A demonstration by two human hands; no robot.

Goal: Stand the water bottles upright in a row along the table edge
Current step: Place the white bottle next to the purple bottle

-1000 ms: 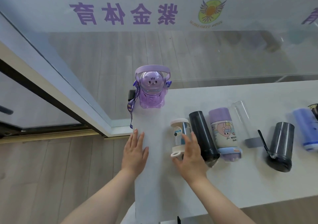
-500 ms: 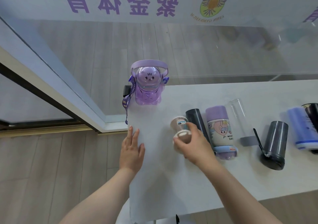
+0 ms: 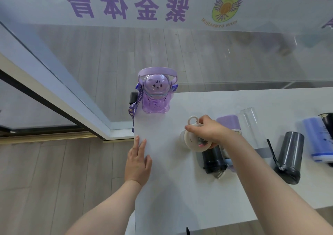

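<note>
Nearest, two bare forearms reach up from the bottom edge onto a pale, matte tabletop point(image 3: 180, 189).

Left hand point(image 3: 137, 164): laid flat, palm down, fingers straight and close together, resting on the tabletop at its left edge; it holds nothing.

Right hand point(image 3: 207, 130): fingers curled round the small cream-lidded bottle point(image 3: 193, 138), gripping it by the body. The bottle is tipped, lid and round loop handle toward the camera and left; whether its base touches the tabletop cannot be told, as the hand covers it.

Just behind and beneath that wrist, lying on their sides:
- black cylindrical bottle point(image 3: 213, 160), smooth, glossy, cap end nearest;
- lilac bottle point(image 3: 228, 124) with a printed body, mostly hidden by the arm;
- clear glass tube bottle point(image 3: 254, 126), grey band near its lower end;
- dark grey bottle point(image 3: 290, 155), matte, with a black strap loop;
- blue bottle point(image 3: 317, 141) at the right margin, touching a dark one that is cut off by the frame.

Farther off, at the tabletop's far left corner, the purple bear-shaped bottle point(image 3: 156, 94) stands upright: translucent plastic, domed head, arched lilac handle, patterned strap hanging over the edge.

Beyond, a glass partition point(image 3: 216, 58) with a frosted band of purple characters.
</note>
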